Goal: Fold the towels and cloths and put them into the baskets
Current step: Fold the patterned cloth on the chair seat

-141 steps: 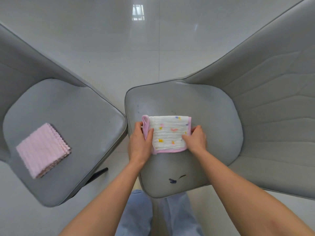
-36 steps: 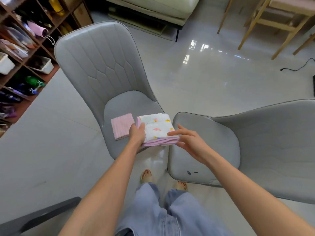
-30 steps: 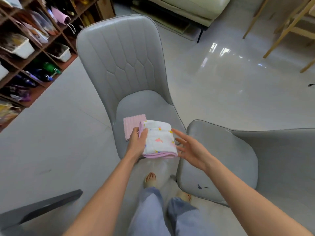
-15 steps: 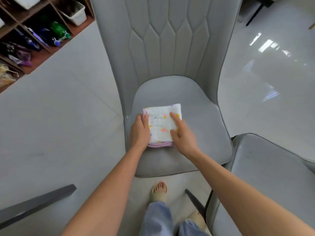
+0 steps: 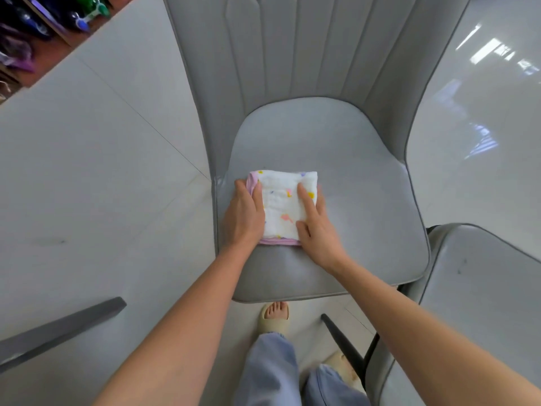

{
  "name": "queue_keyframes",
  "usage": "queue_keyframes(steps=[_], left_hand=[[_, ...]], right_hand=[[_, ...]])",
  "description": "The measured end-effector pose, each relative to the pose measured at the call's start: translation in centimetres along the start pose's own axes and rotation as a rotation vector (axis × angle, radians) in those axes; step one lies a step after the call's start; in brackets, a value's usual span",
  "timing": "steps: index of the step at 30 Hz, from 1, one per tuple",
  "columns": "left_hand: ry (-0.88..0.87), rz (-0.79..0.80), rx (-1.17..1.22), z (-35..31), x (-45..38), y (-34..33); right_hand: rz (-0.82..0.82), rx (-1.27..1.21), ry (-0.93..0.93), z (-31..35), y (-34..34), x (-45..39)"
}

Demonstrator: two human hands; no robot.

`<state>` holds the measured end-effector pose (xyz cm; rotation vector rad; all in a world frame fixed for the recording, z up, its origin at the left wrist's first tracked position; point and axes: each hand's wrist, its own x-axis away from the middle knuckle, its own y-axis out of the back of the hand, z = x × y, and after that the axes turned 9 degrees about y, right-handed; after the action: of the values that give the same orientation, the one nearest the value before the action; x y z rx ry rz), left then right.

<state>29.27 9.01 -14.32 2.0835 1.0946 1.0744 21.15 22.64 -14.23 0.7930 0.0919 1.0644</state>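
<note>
Folded muslin washcloth (image 5: 281, 206) on grey chair seat (image 5: 351, 186), frame centre. Left hand (image 5: 244, 213) curls over pink-trimmed edge; right hand (image 5: 317, 227) presses flat, fingers straight. Likely light, soft, floppy: pinch stacked folded edges together.

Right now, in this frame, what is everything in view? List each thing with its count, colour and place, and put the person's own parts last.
folded cloth: one, white with small coloured marks and a pink edge, on the front left of the chair seat
chair: one, grey, padded, centre of view
second chair: one, grey, at the right edge, partly cut off
floor: pale glossy tiles, all round
shelf: brown, top left corner, holding green and purple items too blurred to name
dark grey bar: one, lower left, what it belongs to unclear
slippers: two, beige, on the feet below the seat
trousers: light blue, bottom centre
left hand: holds the cloth's left edge
right hand: flat on the cloth's right side
</note>
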Motion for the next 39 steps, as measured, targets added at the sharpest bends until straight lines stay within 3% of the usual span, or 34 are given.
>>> queue_keyframes(steps=[4, 7, 9, 12, 16, 22, 27, 31, 35, 39], left_hand=[[0.012, -0.017, 0.094, 0.3, 0.4, 0.1], [-0.134, -0.316, 0.143, -0.3, 0.7, 1.1], [-0.361, -0.445, 0.062, -0.9, 1.5, 1.6], [-0.591, -0.279, -0.184, -0.1, 2.0, 0.5], [-0.512, -0.007, -0.441, 2.6, -0.6, -1.2], [-0.518, 0.165, -0.414, 3.9, -2.3, -2.6], [-0.442, 0.281, -0.787, 0.7, -2.2, 0.9], [-0.438, 0.275, -0.913, -4.5, 0.3, 6.0], [-0.506, 0.554, -1.153, -10.5, 7.2, 10.1], [-0.708, 0.648, -1.226, -17.8, 16.5, 11.2]], right_hand=[[-0.07, 0.179, 0.012, 0.7, -0.6, 0.1], [-0.214, 0.435, 0.126, 0.8, -0.6, 0.3], [-0.225, 0.467, 0.245, 0.9, -0.2, -0.2], [-0.153, 0.475, 0.307, 0.7, -0.6, -1.5], [-0.069, 0.512, 0.231, -1.3, -1.7, -2.3], [-0.056, 0.499, 0.229, -3.1, -2.8, -3.1], [0.166, 0.519, 0.127, -1.1, -0.3, -2.7], [0.101, 0.405, -0.03, 2.6, 4.8, 2.3], [0.209, 0.244, -0.345, 4.4, 10.9, 12.0], [0.04, 0.186, -0.488, 5.7, 18.1, 22.8]])
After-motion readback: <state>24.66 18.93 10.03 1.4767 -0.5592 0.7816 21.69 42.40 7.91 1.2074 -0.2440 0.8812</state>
